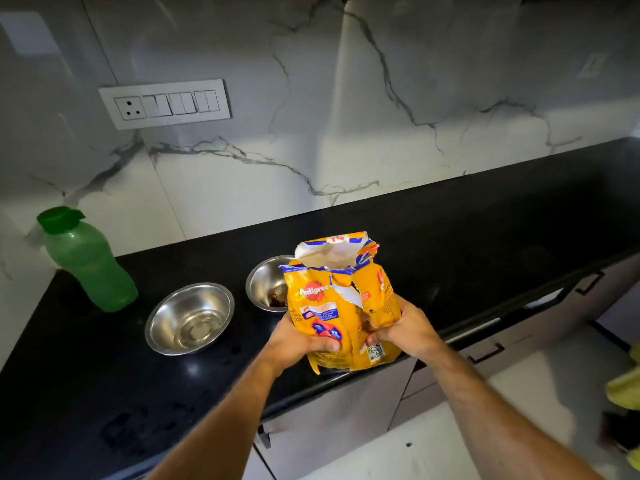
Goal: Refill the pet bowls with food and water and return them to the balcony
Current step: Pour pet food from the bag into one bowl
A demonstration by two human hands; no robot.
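A yellow pet food bag (341, 299) with a torn, open top stands upright at the front edge of the black counter (502, 237). My left hand (299, 342) grips its lower left side and my right hand (403, 329) grips its lower right side. Behind the bag sits a small steel bowl (266, 285) with a few brown kibbles in it, partly hidden by the bag. To its left is a larger steel bowl (189, 318) holding a little clear water. A green plastic bottle (86, 259) with its cap on stands at the far left.
A marble-look wall with a switch panel (165, 103) backs the counter. Drawers with black handles (485, 353) run under the counter's front edge. Something yellow-green (625, 389) shows at the right border above the pale floor.
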